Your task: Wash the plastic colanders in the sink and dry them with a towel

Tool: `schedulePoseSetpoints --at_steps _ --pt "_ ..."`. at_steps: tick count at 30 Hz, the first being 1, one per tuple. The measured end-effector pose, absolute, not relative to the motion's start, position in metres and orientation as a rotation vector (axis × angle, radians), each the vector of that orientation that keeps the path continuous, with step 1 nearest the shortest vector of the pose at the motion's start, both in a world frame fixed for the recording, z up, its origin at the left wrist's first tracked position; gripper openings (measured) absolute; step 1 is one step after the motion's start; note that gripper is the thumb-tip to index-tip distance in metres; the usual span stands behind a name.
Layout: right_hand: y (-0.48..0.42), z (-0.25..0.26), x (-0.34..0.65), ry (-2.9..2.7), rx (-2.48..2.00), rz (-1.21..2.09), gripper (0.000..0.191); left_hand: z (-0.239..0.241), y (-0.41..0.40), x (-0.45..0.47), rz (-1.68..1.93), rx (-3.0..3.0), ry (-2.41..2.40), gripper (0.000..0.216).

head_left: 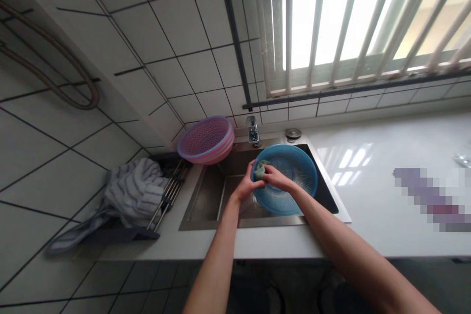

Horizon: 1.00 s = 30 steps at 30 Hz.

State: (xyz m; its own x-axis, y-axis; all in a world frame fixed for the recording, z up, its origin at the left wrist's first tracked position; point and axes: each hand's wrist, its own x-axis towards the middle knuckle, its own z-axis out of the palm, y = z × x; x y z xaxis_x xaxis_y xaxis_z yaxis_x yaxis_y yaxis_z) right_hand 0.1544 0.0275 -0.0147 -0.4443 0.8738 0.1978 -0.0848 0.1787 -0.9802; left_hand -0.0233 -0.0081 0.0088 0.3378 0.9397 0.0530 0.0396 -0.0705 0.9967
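Note:
A round blue plastic basket [294,171] with fine slots rests in the right part of the sink, slightly tilted. My left hand [247,185] grips its left rim, thumb on the inner side. In my right hand [274,177] is a green cloth [260,170], pressed against the basket's inner wall near that rim. The fingers of my right hand are closed round the cloth, and the two hands almost touch. Part of the rim is hidden behind my left fingers.
Beneath is a steel sink [206,201] with a chrome faucet [253,130] behind it. Stacked pink baskets [208,142] lean at its back left corner. A drain strainer [293,133] sits behind the basin. A striped towel [134,191] lies left, by a metal rack [169,196].

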Motion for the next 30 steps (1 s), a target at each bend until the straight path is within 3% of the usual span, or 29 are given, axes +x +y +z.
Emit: schedulePoseSetpoints --at_steps 4,16,23,30 --pt "0.023 -0.013 0.154 -1.702 -0.765 1.503 0.018 0.006 -0.009 -0.024 0.907 1.424 0.966 0.116" --pt "0.041 -0.019 0.157 -1.061 -1.095 0.995 0.022 0.006 -0.008 -0.016 0.900 1.489 0.867 0.119" --pt "0.027 -0.017 0.148 -1.626 -0.828 1.388 0.023 0.000 -0.005 -0.026 0.885 1.448 0.971 0.115" --pt "0.040 -0.022 0.156 -1.334 -1.222 1.004 0.024 0.002 -0.003 -0.015 0.949 1.543 0.876 0.112"
